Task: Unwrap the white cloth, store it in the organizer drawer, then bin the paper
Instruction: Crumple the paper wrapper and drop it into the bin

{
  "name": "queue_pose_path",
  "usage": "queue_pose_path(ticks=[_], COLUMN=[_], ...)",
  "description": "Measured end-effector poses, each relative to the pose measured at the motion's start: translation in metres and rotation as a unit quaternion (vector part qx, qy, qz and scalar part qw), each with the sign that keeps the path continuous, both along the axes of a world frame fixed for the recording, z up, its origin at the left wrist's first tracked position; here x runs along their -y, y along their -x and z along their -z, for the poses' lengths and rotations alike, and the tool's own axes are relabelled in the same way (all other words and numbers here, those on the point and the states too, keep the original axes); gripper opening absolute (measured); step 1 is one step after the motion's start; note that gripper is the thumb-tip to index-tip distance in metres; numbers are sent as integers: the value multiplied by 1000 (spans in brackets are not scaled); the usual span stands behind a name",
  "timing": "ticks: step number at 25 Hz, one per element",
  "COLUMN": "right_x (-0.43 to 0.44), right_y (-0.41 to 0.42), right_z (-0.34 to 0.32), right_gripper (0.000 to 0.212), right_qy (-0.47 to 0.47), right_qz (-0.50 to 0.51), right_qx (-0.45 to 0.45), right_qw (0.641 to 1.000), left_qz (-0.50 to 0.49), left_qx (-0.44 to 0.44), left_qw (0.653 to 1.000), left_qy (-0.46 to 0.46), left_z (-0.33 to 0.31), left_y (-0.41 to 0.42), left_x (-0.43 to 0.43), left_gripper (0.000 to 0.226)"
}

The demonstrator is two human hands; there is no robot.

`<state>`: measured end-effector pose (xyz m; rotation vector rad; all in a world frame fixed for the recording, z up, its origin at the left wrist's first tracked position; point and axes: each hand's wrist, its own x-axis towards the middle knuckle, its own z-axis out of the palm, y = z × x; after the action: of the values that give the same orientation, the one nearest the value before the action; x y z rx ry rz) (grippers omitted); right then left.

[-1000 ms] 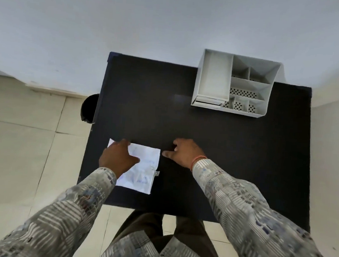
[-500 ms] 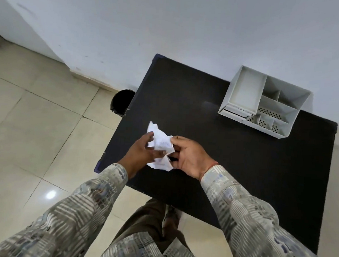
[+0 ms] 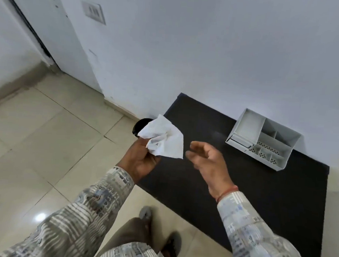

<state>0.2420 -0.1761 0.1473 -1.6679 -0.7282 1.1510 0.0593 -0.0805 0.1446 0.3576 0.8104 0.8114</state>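
Crumpled paper (image 3: 162, 141) pinched in the left hand (image 3: 140, 162), fingers closed on its lower folds, held in the air just past the desk's (image 3: 260, 195) left edge, near the far left corner. Right hand (image 3: 208, 163) empty, fingers loosely spread, palm turned inward, hovering over the desk close beside the paper but not touching it. Round black bin (image 3: 139, 126) on the floor by that same far left corner, mostly hidden behind the paper. White organizer (image 3: 264, 142) against the desk's far edge, toward the right corner, its drawer at the front left looking pushed in; no cloth visible anywhere, presumably already stored, though not confirmable from here.

Probably the binning step. Risks: only half crumpled, with a broad flap standing loose, so likely to flutter sideways on release and land on the tiles instead of the bin. Bin mouth small and tucked beside the desk corner, partly blocked from sight by the paper itself, so aim easily misjudged. Possible snag of the flap on the desk edge during lowering. Tighter balling with the free hand, and release low over the rim, likely safer.
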Motion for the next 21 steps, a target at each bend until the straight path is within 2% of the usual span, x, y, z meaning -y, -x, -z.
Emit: queue_pose_path(ticks=[1,2,4,6,7,9,12,15,17,19,21], right_x=[-1,-7,-27,-57,-76,-111,-161,-207,-229,-241,-255], right_y=[15,33,67,95,108,131,174,229,254,269,272], right_z=[-8,-16,-26,-26,-23,-14,-8,-1,-2,-5,-5], right_gripper=[38,42,32,17,13,13,14,13,18,29,32], right_qy=[-16,-36,-68,-67,-57,-46,-57,-108,-112,-87,-57], right_qz=[-40,-67,-53,4,22,38,61,38,-24,-89,-82], right_qx=[-7,-31,-49,1,34,97,206,286,236,145,106], right_qw=[999,997,995,998,998,993,975,951,965,982,989], left_qz=[6,23,70,73,65,64,92,90,75,74,107], left_qx=[-2,-44,-195,-314,-341,-341,-277,-307,-318,-318,-327], left_qw=[1000,999,977,938,922,914,940,932,935,939,934], left_qy=[3,-1,-47,-130,-170,-212,-177,-169,-139,-108,-99], left_z=[-9,-14,-20,-23,-24,-29,-35,-32,-27,-22,-16], left_y=[6,12,23,40,54,82,130,182,205,218,220], left_x=[-2,-3,-4,-12,-21,-46,-97,-167,-209,-239,-263], left_gripper=[16,9,14,22,26,32,32,24,23,20,17])
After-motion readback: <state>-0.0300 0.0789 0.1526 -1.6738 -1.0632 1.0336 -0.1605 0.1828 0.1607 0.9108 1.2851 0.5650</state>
